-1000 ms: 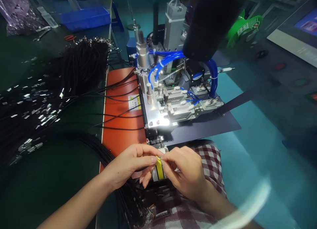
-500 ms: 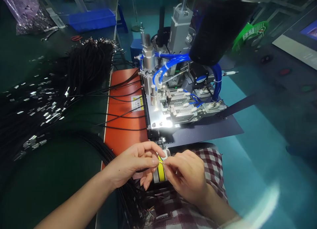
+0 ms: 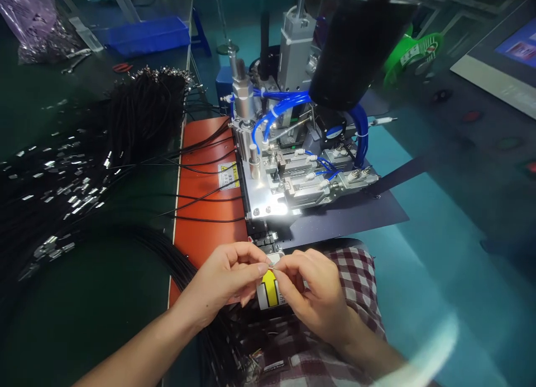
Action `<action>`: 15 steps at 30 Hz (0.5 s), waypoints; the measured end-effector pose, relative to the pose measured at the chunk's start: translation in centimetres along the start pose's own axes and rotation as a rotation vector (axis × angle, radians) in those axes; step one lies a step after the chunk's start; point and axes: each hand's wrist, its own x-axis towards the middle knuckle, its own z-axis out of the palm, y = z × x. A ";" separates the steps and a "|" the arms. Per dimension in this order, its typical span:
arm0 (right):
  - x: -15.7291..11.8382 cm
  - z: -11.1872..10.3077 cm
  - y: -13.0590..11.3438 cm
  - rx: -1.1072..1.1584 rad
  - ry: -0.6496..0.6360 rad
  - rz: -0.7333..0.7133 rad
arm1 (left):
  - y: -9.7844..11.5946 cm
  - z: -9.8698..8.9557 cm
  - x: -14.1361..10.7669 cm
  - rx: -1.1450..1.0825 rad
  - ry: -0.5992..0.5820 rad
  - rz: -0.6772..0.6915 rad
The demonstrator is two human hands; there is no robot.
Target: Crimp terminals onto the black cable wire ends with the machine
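Observation:
My left hand is closed in a pinch, thumb against forefinger. Facing it, my right hand pinches too, its fingertips almost meeting those of the left. Between them shows a short bit of thin wires, mostly covered by the fingers. Just beneath the fingertips is a label with a yellow arrow at the front of the machine. A bundle of black cables runs below my left wrist toward my lap, where its stripped ends lie.
Ahead stands a metal machine with blue air hoses. Several black cables cross the orange-red plate on its left. More cables with shiny ends are heaped on the dark table. A black cylinder hangs above the machine.
My fingertips have drawn closer together, and the coloured wires seen between them before are now mostly hidden. My left hand's lower fingers have curled in. The view has shifted slightly.

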 end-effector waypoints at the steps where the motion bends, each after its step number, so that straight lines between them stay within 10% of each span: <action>1: 0.0 0.0 0.0 -0.005 -0.002 -0.002 | 0.0 0.1 0.0 -0.018 0.007 -0.003; 9: 0.3 0.2 -0.2 0.067 0.012 0.036 | 0.1 0.1 0.1 -0.118 0.014 -0.035; 15: 0.5 0.6 -0.2 0.357 -0.016 0.322 | 0.2 0.6 0.3 -0.096 0.096 -0.027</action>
